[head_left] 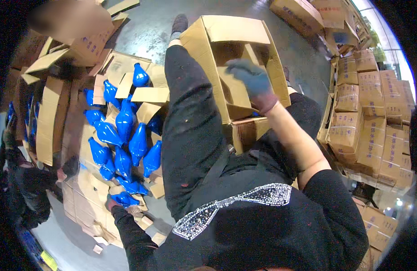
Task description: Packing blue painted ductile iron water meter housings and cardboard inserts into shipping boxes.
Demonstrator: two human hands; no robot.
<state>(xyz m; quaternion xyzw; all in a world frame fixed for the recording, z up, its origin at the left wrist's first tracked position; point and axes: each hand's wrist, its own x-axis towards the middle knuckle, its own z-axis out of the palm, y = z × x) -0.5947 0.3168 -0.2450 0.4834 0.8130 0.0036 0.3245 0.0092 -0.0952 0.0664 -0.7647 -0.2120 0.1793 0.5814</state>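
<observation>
My right hand (251,79), in a blue-grey glove with a reddish cuff, hovers over an open cardboard box (200,61) standing between my legs. Its fingers stretch out to the left, slightly blurred, with nothing seen in them. Inside the box are upright cardboard dividers (251,54), and a bit of blue shows near its close end. Down at the left, my left hand (112,202) is at a glossy blue vase-shaped piece (125,199) lying on its side; its fingers are hidden. Several more blue vase-shaped pieces (124,122) lie in a heap beyond that hand.
Flattened cardboard (79,198) and cut strips (150,95) lie under and among the blue pieces. Stacked closed cartons (371,99) line the right side. At the far left, another person's dark sleeve (30,189) reaches in near an open carton (52,122) holding blue pieces.
</observation>
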